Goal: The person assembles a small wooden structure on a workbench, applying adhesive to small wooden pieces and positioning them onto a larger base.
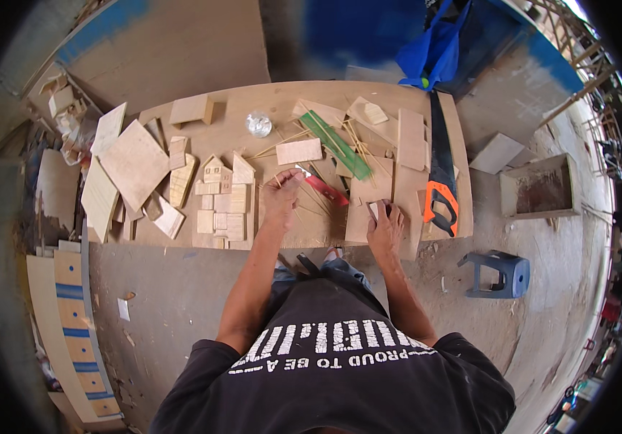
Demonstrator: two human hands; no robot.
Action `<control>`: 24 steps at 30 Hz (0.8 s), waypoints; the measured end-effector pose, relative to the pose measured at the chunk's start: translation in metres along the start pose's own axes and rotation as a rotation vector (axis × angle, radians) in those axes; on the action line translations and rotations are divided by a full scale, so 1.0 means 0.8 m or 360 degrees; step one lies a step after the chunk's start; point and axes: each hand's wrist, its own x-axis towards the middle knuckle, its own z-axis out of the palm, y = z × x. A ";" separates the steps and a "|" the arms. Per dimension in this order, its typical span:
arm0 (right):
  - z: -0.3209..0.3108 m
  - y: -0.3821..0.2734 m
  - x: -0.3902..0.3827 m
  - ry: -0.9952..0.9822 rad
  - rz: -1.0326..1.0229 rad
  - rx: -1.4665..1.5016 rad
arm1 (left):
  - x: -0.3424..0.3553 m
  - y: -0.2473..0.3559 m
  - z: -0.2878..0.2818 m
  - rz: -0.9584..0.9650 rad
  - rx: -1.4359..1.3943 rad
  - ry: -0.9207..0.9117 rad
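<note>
My left hand [282, 194] is raised over the near middle of the table, its fingers pinched together. Thin wooden sticks [314, 200] show around those fingers, but what sits in the pinch is too small to make out. Beside it lies a red-handled tool [329, 189], perhaps a knife. To the right, my right hand [387, 226] grips a small pale block [374, 210] at the near end of a flat board [358, 223]. Left of my left hand, small wooden blocks form a house-like panel [225, 202].
An orange-handled saw [441, 202] lies along the table's right side. More sticks rest by a green strip [336, 145]. Wood offcuts [135, 159] crowd the left; a clear round container [259, 124] stands farther back. A blue stool [500, 274] and wooden box [542, 189] are on the floor.
</note>
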 end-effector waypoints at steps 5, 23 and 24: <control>-0.020 -0.009 0.020 0.0136 0.0065 0.0519 | 0.013 0.009 0.013 -0.0012 0.0142 -0.0128; -0.008 -0.182 0.072 -0.0008 0.0560 0.1950 | 0.011 0.009 0.028 0.0772 0.0647 -0.0430; -0.012 -0.186 0.077 -0.0020 0.0554 0.1971 | 0.012 0.010 0.030 0.0752 0.0706 -0.0389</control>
